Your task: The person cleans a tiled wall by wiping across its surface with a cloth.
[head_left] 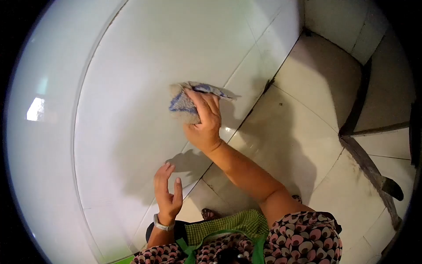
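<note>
My right hand [205, 121] is closed around a grey-beige cloth [182, 102] with blue markings, bunched up and held against or just off the white tiled wall [132, 66]. Its fingers press into the folds, and one edge of the cloth sticks out to the right. Lower down, my left hand [168, 189] is raised in front of the wall with nothing in it. The thumb and fingers stand apart, and a watch or band [163, 223] circles the wrist. Whether the left fingertips touch the wall, I cannot tell.
Beige floor tiles [316, 145] meet the wall along a dark, dirty joint. On the right, a dark raised edge [362, 160] curves across the floor. A green checked apron [233, 229] and a shoe [209, 214] show below. Light reflects off the wall at the left.
</note>
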Demonstrator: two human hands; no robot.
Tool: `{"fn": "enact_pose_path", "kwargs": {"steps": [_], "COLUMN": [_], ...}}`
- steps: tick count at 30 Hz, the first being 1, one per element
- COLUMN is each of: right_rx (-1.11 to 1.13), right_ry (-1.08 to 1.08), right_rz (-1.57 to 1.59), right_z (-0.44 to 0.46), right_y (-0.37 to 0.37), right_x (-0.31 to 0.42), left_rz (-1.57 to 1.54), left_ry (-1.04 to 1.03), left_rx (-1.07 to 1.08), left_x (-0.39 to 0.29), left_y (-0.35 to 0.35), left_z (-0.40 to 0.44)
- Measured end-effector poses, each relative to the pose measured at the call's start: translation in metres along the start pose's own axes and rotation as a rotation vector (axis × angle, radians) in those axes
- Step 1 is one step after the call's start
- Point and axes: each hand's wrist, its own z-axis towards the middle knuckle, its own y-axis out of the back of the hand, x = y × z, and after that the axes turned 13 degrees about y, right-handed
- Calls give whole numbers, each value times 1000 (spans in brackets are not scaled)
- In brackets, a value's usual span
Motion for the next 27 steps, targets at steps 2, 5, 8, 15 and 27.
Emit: {"fn": "enact_pose_path", "kwargs": {"steps": [2, 5, 8, 15, 27], "right_rx": [24, -38, -176, -211, -468], "right_ry": [65, 89, -47, -463, -1140], "right_rz": [-120, -152, -242, -335, -134], "right_z": [42, 90, 125, 104, -160], "right_y": [16, 21, 35, 99, -7], "right_x": [-10, -63, -123, -226, -70], "left_rz": [126, 112, 197, 176, 207], "left_ry": [-126, -109, -59, -52, -127], "left_rx": [-9, 20, 77, 81, 124], "left_x": [-8, -5, -2, 11, 2], "left_y": [3, 0, -3, -25, -13], "left_z": [4, -1, -12, -9, -16]}}
